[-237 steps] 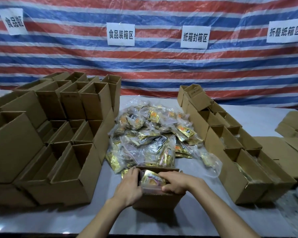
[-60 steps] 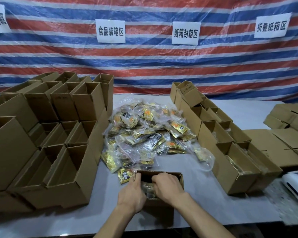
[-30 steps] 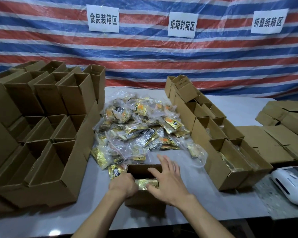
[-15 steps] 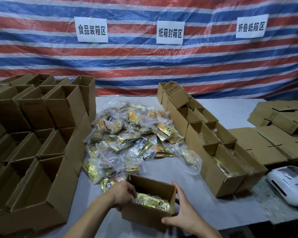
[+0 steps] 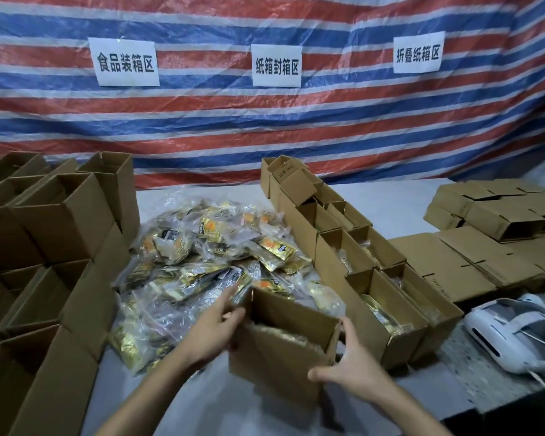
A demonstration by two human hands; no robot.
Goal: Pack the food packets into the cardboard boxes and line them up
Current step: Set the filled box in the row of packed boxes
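One packed box [image 5: 274, 357] sits clasped between my left hand [image 5: 214, 332] and right hand [image 5: 356, 369], near the table [image 5: 384, 212] edge. Just right, a row of filled boxes [image 5: 387, 309] awaits it; beyond, the packet pile [image 5: 208, 262] and many empty boxes [image 5: 60, 221] mean plenty remains.

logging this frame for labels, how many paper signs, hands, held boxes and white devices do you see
paper signs: 3
hands: 2 (left hand, right hand)
cardboard box held between both hands: 1
white device: 1
total: 7
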